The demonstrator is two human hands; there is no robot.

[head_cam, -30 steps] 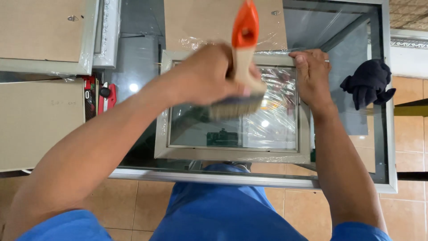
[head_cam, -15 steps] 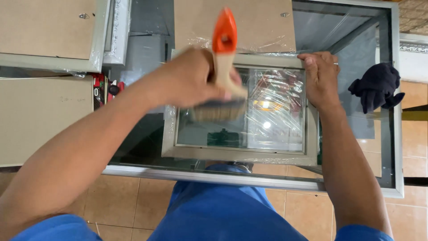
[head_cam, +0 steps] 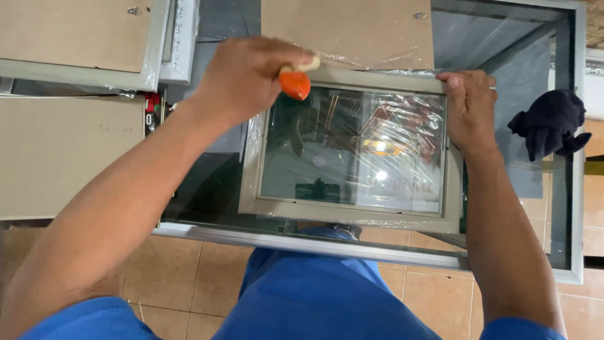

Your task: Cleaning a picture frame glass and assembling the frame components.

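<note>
Glass table top [head_cam: 535, 38] over a tan tile floor carries a picture frame [head_cam: 352, 211] wrapped in clear film, lying flat at its middle. Left hand [head_cam: 248, 79] is clenched on a brush handle with an orange tip [head_cam: 294, 84] above the frame's upper left corner. Right hand [head_cam: 469, 107] grips the upper right corner; a dark cloth [head_cam: 550, 123] lies just beside it.

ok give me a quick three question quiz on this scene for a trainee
1. True or false: the left hand grips a brush with an orange handle tip.
2. Which corner of the plastic-wrapped picture frame does the right hand hold? A near left, B far right, C near right.
3. What dark thing lies on the glass table to the right of the frame?

Key: 1 true. 2 B. 3 a black cloth.
</note>
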